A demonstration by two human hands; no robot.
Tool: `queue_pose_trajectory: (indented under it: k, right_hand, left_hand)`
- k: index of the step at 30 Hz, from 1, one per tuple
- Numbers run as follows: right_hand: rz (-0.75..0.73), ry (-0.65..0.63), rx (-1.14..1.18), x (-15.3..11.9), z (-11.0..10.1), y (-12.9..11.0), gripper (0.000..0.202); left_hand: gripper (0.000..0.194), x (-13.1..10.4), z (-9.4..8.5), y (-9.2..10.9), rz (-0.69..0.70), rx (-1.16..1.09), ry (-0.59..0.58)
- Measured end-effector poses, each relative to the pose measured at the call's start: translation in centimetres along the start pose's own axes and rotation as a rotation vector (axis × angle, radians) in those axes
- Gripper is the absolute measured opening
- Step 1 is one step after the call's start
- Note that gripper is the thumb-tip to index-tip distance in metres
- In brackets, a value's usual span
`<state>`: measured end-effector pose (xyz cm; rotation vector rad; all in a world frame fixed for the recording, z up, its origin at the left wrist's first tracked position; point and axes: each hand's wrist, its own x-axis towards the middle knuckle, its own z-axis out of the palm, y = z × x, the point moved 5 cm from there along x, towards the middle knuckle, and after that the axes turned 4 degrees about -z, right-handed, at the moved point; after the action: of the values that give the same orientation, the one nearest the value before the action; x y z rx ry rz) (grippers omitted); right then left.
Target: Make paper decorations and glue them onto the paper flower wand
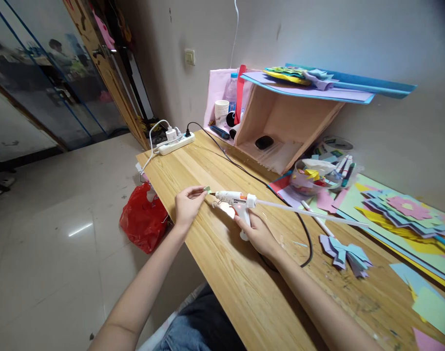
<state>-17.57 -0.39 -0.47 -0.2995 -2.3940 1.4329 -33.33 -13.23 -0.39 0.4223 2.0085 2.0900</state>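
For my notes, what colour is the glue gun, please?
The glue gun is mostly white; head view.

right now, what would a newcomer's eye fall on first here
First comes the white glue gun in the right hand, pointed at a small green piece pinched in the left hand. Next are the red plastic bag left of the wooden table and the layered paper flower at far right.

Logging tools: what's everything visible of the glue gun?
White glue gun, plastic-looking, with orange accents, a red glow, thin wire near the front and a dark nozzle. A long translucent stick juts from its rear. The right hand's grip wraps the handle; barrel roughly level, nozzle aimed at a green piece in the left hand's grip. Whether the gun touches that piece or the wooden table is unclear.
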Motion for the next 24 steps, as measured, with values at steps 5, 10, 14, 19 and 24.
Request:
queue_pose_trajectory:
  k: [5,10,14,19,24]
  right_hand:
    - [-0.014,-0.007,-0.017,0.1,0.1,0.1,0.03]
    - [-0.017,-0.015,-0.025,0.1,0.2,-0.1,0.031]
    - [-0.03,0.003,-0.052,0.0,0.1,-0.3,0.032]
    - [-0.057,0.024,-0.163,-0.2,0.0,-0.4,0.024]
    - [-0.129,0.043,-0.293,-0.3,-0.1,-0.9,0.02]
  left_hand:
    - [0.021,0.0,0.0,-0.1,-0.015,-0.017,-0.001]
    - [0.022,0.2,0.0,-0.3,-0.038,-0.029,-0.005]
    - [0.025,0.3,0.0,-0.5,-0.066,-0.051,-0.025]
    - [0.029,0.5,-0.1,-0.9,-0.108,-0.094,-0.046]
    - [0.031,0.5,-0.1,-1.0,-0.144,-0.126,-0.047]
